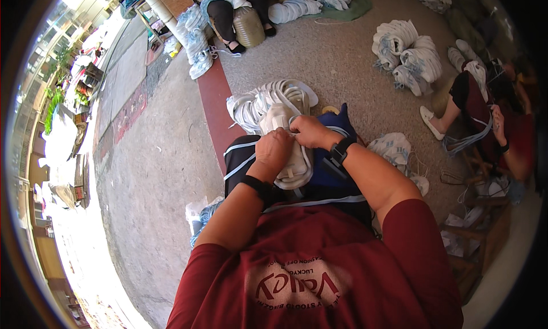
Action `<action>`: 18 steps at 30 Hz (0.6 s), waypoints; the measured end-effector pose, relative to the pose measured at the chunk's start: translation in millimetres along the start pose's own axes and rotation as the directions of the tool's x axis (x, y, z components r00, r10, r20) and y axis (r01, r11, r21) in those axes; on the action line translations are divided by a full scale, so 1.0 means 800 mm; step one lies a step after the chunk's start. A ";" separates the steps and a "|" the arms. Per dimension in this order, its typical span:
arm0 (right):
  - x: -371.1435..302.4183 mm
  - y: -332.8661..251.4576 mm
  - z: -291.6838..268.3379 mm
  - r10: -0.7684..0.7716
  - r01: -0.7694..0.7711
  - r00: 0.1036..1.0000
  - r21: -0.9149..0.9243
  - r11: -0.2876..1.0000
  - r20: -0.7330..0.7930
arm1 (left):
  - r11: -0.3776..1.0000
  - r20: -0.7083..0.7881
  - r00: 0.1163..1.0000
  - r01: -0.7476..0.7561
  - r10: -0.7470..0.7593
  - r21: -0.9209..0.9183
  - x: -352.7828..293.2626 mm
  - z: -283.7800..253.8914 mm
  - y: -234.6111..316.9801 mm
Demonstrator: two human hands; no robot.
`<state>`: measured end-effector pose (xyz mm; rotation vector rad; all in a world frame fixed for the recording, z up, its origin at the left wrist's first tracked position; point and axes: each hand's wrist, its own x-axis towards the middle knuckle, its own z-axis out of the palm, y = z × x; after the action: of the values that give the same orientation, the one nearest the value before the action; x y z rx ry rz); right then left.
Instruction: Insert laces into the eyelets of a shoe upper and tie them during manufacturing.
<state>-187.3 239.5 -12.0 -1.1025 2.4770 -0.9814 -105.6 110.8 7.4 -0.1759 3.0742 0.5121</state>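
Concrete floor [165,158] is extending below; left hand [273,149] and right hand [313,132] are grasping a pale shoe [294,168] with bent fingers.

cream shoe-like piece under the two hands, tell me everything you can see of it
The cream shoe-like piece looks soft, like fabric, with raised seams or layered panels and a rounded near end. It lies lengthwise over the person's lap, pointing away from the body. The left hand and right hand meet over its middle, fingers on it and hiding that part. Its far end is by a bundle of white pieces; whether they touch is unclear.
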 end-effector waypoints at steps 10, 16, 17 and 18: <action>0.008 -0.012 -0.013 -0.036 0.050 0.989 -0.099 0.994 0.140 | 0.984 0.044 0.995 -0.100 0.094 0.150 -0.005 0.007 0.007; -0.001 -0.001 -0.004 -0.056 0.057 0.994 -0.006 0.998 0.090 | 0.978 0.028 0.986 -0.168 0.166 0.120 -0.005 0.007 -0.007; -0.001 -0.001 -0.003 -0.067 0.064 0.996 0.044 0.997 0.063 | 0.974 0.047 0.980 -0.197 0.193 0.110 -0.003 0.006 -0.009; -0.002 -0.001 -0.002 -0.060 0.057 0.996 0.046 0.997 0.061 | 0.973 0.053 0.979 -0.203 0.198 0.108 -0.005 0.004 -0.004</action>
<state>-186.4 241.1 -10.2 -1.1793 2.3749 -0.9967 -101.3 109.5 3.7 0.1471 3.0851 0.3404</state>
